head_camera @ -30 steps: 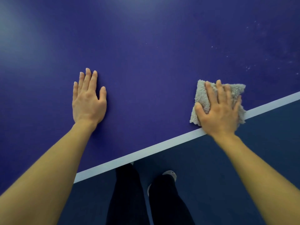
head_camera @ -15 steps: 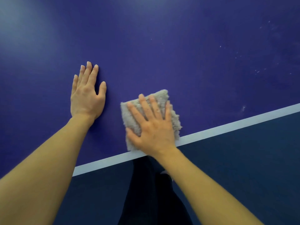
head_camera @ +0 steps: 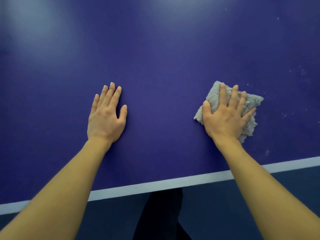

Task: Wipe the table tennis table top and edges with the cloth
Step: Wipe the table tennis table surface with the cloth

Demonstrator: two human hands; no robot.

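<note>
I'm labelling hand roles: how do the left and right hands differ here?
The left hand lies flat on the bare table top; the right hand presses the grey cloth. The left hand's fingers lie close together; the right hand's are spread. Both are palm down, fingers straight.

Table top (head_camera: 164, 66): left hand (head_camera: 105, 116) flat on it, left of centre; cloth (head_camera: 251, 103) on it, well to the right, under right hand (head_camera: 226, 116); specks (head_camera: 284, 115) just right of cloth; edge line (head_camera: 155, 186) nearest; legs (head_camera: 161, 215) below edge
</note>
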